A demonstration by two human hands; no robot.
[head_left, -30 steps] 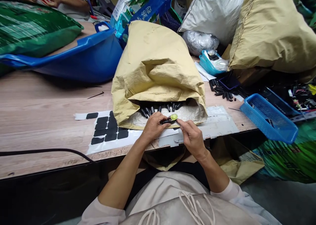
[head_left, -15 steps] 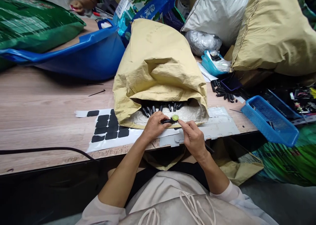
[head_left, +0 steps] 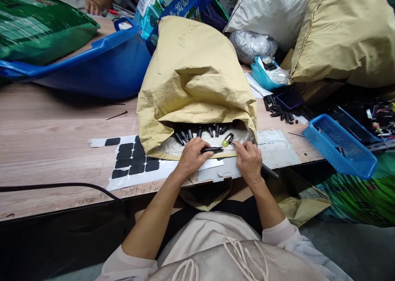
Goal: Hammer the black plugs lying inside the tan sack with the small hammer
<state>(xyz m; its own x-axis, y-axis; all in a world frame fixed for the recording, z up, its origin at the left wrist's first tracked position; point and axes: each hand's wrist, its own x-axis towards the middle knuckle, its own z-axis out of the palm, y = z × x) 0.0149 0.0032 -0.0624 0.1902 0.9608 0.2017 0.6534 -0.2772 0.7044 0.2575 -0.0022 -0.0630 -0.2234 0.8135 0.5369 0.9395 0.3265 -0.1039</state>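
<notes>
My left hand [head_left: 193,153] is closed on a slim black pen-like piece [head_left: 212,149], which lies level at the mouth of a yellow paper sack [head_left: 197,59]. A small mallet [head_left: 228,140] with a yellow-green face is gripped in my right hand [head_left: 249,159]. Its black handle [head_left: 270,171] sticks out below that hand, towards the right. The mallet's head is raised just right of the black piece, apart from it. Inside the sack's opening lie several black pen-like pieces [head_left: 189,133], their far ends hidden.
Black rounded stickers [head_left: 137,159] on a white sheet lie left of the sack. A blue basin [head_left: 101,71] stands behind, and a blue basket [head_left: 339,145] sits at the right edge. Loose black parts [head_left: 282,110] lie beyond. Another person's hand [head_left: 94,6] shows at the far left.
My right hand has moved right, lifting the mallet's head away from the black piece. My left hand keeps its hold. The view has shifted slightly.
</notes>
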